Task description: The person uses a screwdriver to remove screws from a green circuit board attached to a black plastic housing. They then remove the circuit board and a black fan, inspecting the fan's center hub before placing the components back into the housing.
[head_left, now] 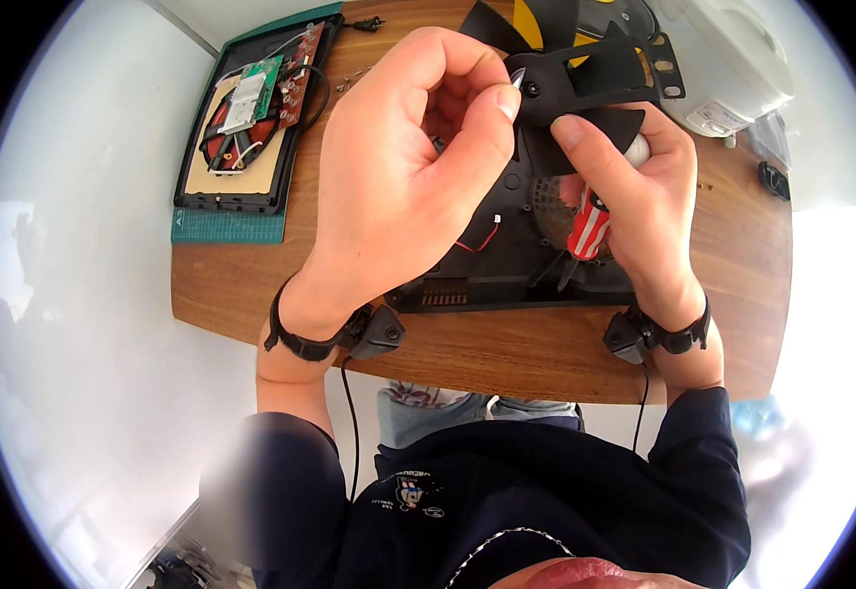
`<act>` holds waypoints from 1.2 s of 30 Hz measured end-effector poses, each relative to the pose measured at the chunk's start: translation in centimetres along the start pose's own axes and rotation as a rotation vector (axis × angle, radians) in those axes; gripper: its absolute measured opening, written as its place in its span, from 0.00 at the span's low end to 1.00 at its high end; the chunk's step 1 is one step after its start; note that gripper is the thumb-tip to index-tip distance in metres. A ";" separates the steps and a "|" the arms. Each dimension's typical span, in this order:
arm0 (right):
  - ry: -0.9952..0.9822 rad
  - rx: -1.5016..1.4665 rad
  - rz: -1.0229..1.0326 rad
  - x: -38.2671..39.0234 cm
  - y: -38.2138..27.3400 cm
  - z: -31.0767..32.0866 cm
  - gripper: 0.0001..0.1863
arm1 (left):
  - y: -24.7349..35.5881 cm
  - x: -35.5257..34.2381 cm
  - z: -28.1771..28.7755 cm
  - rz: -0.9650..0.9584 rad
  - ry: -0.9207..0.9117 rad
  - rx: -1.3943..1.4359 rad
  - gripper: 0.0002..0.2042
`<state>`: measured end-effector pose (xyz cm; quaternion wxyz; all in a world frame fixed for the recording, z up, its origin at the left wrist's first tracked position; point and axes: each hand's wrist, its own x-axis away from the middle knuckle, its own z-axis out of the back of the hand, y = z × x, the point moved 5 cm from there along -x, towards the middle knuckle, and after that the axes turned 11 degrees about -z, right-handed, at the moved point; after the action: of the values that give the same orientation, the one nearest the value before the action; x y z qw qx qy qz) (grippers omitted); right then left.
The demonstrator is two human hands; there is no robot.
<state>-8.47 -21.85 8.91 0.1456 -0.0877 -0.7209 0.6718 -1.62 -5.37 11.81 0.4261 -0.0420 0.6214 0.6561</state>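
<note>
My right hand is closed around a black fan part, its thumb on a dark blade. A flat black bracket with a slotted end lies across the fan part. My left hand pinches at the bracket's left end, next to a round screw-like spot. A small pale sliver shows between its fingertips; I cannot make out what it is. A red-and-white striped handle shows below my right palm; whether the hand touches it is unclear. Beneath both hands lies a black plastic housing with a round grille.
On the left, a green cutting mat bears an opened black device with a circuit board and coil. A white rounded appliance stands at the back right, near a small black object. A power plug lies at the back.
</note>
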 end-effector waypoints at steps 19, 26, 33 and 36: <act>-0.183 -0.114 0.018 -0.7 0.9 0.2 0.11 | 1.4 0.2 4.4 -0.083 0.198 0.307 0.16; -0.279 -0.164 0.050 -1.0 1.0 0.5 0.12 | 1.5 0.1 4.3 -0.115 0.166 0.314 0.17; -0.314 -0.185 0.056 -1.1 0.8 0.5 0.15 | 1.5 0.1 3.9 -0.117 0.165 0.296 0.17; -0.307 -0.202 0.040 -1.1 0.8 0.5 0.15 | 1.5 0.1 3.9 -0.124 0.167 0.293 0.16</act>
<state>-7.69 -22.61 7.94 0.0107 -0.0126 -0.7966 0.6043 -0.76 -1.84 13.84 0.4141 -0.0719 0.7398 0.5254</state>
